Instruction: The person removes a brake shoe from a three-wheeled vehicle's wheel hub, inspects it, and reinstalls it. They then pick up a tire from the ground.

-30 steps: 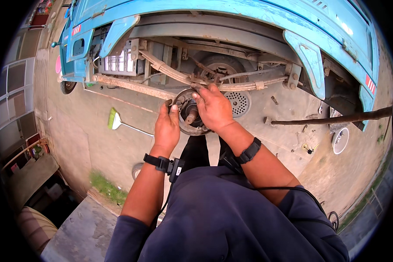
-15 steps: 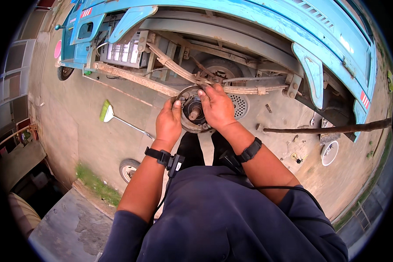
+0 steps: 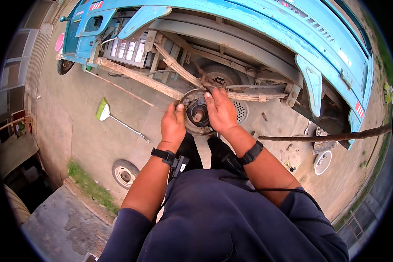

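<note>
A round brake assembly (image 3: 190, 124) with a rusty axle end (image 3: 198, 115) at its centre sits below the leaf spring (image 3: 179, 69) of a blue three-wheeled truck (image 3: 249, 22). My left hand (image 3: 173, 125) is closed on the left side of the assembly, thumb against a curved brake shoe. My right hand (image 3: 222, 112) grips the upper right side, its thumb pointing up along the inner edge and its fingers bent over the top. Both palms hide much of the shoes and the fingertips. Black straps are on both wrists.
A perforated metal disc (image 3: 240, 112) lies just right of the assembly. A wooden pole (image 3: 327, 136) juts in from the right, near a white basin (image 3: 322, 162) and scattered small parts. Leftward are a broom (image 3: 122, 123) and a loose wheel (image 3: 125, 173).
My view has shifted slightly, so the truck and ground appear moved. Both hands stay on the brake assembly; my right fingers sit a little lower and more of the axle end shows.
</note>
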A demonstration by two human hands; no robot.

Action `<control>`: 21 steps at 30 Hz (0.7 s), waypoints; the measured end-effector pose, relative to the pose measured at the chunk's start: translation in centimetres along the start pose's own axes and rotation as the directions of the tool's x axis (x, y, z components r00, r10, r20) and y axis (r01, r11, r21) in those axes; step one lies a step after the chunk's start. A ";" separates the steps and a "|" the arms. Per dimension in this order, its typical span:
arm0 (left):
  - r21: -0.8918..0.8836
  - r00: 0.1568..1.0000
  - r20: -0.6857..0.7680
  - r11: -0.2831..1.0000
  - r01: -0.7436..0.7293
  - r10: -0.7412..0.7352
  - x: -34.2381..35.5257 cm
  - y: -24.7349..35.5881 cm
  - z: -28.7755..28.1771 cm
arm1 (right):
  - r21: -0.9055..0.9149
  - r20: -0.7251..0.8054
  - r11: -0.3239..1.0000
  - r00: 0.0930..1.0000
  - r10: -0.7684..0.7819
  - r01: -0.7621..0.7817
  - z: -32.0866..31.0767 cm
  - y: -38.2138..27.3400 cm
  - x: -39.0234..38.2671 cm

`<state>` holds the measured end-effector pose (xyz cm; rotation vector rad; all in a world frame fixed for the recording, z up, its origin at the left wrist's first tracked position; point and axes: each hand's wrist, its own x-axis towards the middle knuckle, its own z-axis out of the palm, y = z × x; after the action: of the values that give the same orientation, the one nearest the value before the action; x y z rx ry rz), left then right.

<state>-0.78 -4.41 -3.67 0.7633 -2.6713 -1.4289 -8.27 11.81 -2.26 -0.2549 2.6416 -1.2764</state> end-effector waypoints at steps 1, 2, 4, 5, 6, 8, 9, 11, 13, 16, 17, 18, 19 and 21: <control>0.001 1.000 -0.013 1.000 -0.007 0.007 -0.1 -0.2 0.1 | -0.010 -0.022 1.000 1.000 -0.004 0.004 0.1 0.0 0.0; 0.002 1.000 -0.024 1.000 -0.013 0.014 -0.2 -0.3 0.3 | -0.021 -0.044 1.000 0.999 -0.005 0.004 0.2 0.0 -0.1; -0.024 0.999 -0.034 0.999 -0.022 0.021 -0.1 -0.5 0.6 | -0.034 -0.056 0.999 0.998 -0.006 0.004 0.3 0.1 0.0; -0.050 0.999 -0.035 0.998 -0.023 0.022 -0.1 -0.4 0.7 | -0.036 -0.044 0.999 0.999 -0.007 0.005 0.2 0.1 0.0; -0.076 0.999 -0.037 0.997 -0.025 0.022 0.0 -0.3 0.7 | -0.037 -0.033 0.999 0.999 -0.007 0.006 0.0 0.0 0.1; -0.110 1.000 -0.017 0.994 0.002 -0.004 0.0 -0.8 0.7 | -0.044 -0.041 0.999 0.999 -0.010 0.008 0.0 -0.1 0.0; -0.126 1.000 -0.006 0.992 0.015 -0.016 0.0 -1.0 0.7 | -0.047 -0.046 0.999 0.999 -0.009 0.007 0.1 -0.1 -0.1; -0.205 0.997 0.043 0.977 0.066 -0.059 0.0 -0.8 0.4 | -0.053 -0.047 0.999 0.999 -0.013 0.011 0.2 0.1 0.0; -0.362 0.983 0.064 0.914 0.185 -0.174 0.2 -0.1 0.7 | -0.055 -0.045 0.998 0.999 -0.007 0.004 0.2 0.5 0.0; -0.553 0.924 0.043 0.761 0.339 -0.380 0.7 0.7 1.7 | -0.034 -0.021 0.999 1.000 -0.002 0.002 0.3 0.4 0.0; -0.534 0.918 0.018 0.773 0.344 -0.396 0.9 0.9 2.2 | -0.033 -0.015 0.999 1.000 -0.003 0.002 0.3 0.5 0.1; -0.514 0.912 -0.007 0.784 0.349 -0.410 1.2 1.0 2.6 | -0.032 -0.009 0.999 1.000 -0.003 0.002 0.3 0.5 0.1; -0.493 0.905 -0.033 0.795 0.354 -0.424 1.3 1.1 2.8 | -0.033 -0.018 0.999 1.000 0.003 -0.003 0.4 0.5 0.1; -0.445 0.915 -0.029 0.825 0.348 -0.401 1.3 1.2 2.8 | -0.036 -0.036 0.999 0.999 0.022 -0.024 0.4 0.4 0.0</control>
<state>-3.09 -2.24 -4.64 1.3201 -2.0589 -1.8931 -8.20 11.74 -2.81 -0.2085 2.6917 -1.2375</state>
